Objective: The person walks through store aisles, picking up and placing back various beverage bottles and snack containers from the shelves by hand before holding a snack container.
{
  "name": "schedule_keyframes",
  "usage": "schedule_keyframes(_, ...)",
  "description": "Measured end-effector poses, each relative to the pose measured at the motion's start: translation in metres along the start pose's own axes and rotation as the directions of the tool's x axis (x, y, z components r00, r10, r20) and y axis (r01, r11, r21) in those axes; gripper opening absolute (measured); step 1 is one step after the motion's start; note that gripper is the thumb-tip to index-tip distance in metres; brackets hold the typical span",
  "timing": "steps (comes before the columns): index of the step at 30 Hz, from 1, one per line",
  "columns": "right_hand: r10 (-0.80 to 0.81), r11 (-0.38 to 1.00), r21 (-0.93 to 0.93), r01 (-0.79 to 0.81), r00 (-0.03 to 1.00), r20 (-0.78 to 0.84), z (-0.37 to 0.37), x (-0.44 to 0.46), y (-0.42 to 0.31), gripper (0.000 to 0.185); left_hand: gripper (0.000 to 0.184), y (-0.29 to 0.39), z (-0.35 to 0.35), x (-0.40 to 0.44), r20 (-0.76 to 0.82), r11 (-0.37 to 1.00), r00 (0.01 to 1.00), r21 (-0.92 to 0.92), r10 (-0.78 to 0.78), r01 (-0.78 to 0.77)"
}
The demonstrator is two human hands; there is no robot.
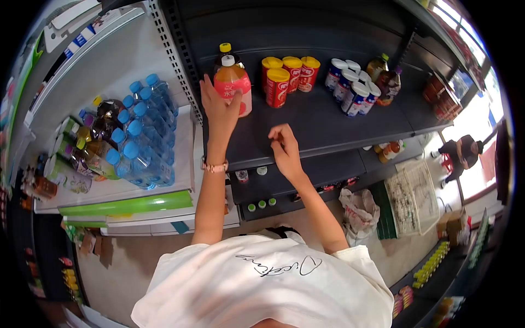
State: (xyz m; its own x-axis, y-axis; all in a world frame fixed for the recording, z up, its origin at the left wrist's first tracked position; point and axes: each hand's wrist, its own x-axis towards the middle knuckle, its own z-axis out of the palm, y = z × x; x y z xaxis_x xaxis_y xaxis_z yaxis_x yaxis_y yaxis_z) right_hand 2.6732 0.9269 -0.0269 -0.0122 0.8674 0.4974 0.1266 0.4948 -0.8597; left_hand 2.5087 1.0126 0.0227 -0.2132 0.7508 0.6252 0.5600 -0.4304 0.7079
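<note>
A drink bottle (233, 82) with a pink label and a white cap stands on the dark upper shelf (306, 123). My left hand (220, 106) is around its left side and front, thumb across the label. Directly behind that bottle is a dark one with a yellow cap (225, 48). My right hand (285, 146) hovers at the shelf's front edge, fingers loosely bent and thumb apart, with nothing visible in it. Several red cans with yellow lids (278, 87) are grouped beyond it, and several blue-and-white cans (355, 98) stand farther right.
Blue-capped water bottles (145, 142) fill part of the white shelf on the left, beside several other drinks. A lower dark shelf (284, 191) lies below. On the floor at right are a white plastic bag (359, 213) and a pale crate (418, 197). Another person (464, 154) is farther right.
</note>
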Motion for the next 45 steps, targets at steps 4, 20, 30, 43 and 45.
schedule_keyframes(4, -0.015, 0.999, -0.034, 0.016, 0.999, 0.045, -0.001, 0.054, 0.007, 0.044, 0.084, -0.011, 0.023, 0.039, 0.035, 0.997, 0.996, 0.004, -0.083, 0.082)
schedule_keyframes(20, -0.166, 0.982, -0.021, 0.189, 0.906, 0.389, -0.028, 0.088, 0.017, 0.089, 0.038, 0.029, 0.041, -0.026, -0.271, 0.997, 0.96, -0.01, 0.076, -0.081)
schedule_keyframes(30, -0.7, 0.681, 0.576, 0.452, 0.631, 0.333, -0.006, 0.002, -0.045, 0.103, 0.05, 0.195, -0.099, -0.143, -0.15, 0.999, 0.988, 0.024, 0.037, -0.034)
schedule_keyframes(43, -0.688, 0.456, 0.76, -0.462, 0.359, 0.631, 0.12, -0.252, -0.241, 0.106, 0.086, 0.222, -0.301, -0.434, -0.519, 0.897, 0.829, -0.439, -0.21, -0.048)
schedule_keyframes(45, -0.823, 0.292, 0.895, -0.338, 0.388, 0.415, 0.144, -0.277, -0.27, 0.115, 0.075, 0.228, -0.326, -0.463, -0.546, 0.899, 0.822, -0.423, -0.158, -0.109)
